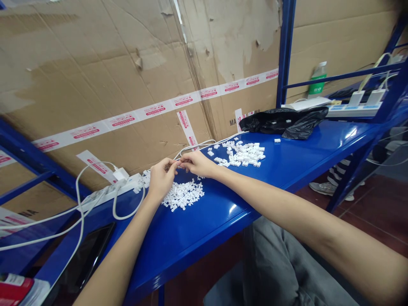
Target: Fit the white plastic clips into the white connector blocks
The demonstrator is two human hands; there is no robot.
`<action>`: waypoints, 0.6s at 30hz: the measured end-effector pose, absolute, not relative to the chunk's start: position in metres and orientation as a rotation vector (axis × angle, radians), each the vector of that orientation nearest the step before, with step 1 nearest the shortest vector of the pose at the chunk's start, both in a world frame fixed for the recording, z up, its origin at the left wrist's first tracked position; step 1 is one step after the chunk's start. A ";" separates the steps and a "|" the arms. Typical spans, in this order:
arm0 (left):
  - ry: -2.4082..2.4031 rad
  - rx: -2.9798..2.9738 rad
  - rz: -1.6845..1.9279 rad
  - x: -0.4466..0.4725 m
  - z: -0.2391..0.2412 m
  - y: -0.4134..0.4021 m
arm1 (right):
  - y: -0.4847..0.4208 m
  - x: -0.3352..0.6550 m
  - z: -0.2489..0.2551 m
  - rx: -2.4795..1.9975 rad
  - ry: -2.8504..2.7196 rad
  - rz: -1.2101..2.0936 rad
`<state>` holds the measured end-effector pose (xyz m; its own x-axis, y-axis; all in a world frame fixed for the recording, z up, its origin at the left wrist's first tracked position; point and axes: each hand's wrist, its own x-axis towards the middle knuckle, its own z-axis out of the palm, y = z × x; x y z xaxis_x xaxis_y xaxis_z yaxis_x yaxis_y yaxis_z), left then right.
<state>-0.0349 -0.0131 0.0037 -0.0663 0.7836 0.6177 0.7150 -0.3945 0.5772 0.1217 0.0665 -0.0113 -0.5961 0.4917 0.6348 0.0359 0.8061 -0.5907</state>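
Note:
My left hand [163, 176] and my right hand [196, 163] meet fingertip to fingertip above the blue tabletop [204, 229]. Both are closed in a pinch, and whatever sits between the fingers is too small and covered to name. Just below them spreads a pile of tiny white plastic pieces [184, 195]. Beyond my right hand lies a heap of larger white block-like plastic parts [244, 154]. Some more small white pieces [145, 178] lie behind my left hand, partly hidden by it.
A white power strip [110, 193] with a plugged-in charger and loose cables lies at the left, near a dark phone or tablet [92, 250]. At the back right rests a black plastic bag [287, 121]. A cardboard wall [143, 63] and blue frame post [287, 51] bound the table.

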 end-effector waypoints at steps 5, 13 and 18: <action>1.669 2.069 1.501 -0.035 0.005 -0.013 | 0.065 0.123 -0.009 -0.389 -2.132 0.668; 1.672 1.973 1.531 -0.033 0.004 -0.012 | 0.065 0.124 -0.010 -0.399 -2.147 0.618; 1.682 1.995 1.502 -0.033 0.000 -0.011 | 0.067 0.121 -0.012 -0.418 -2.160 0.515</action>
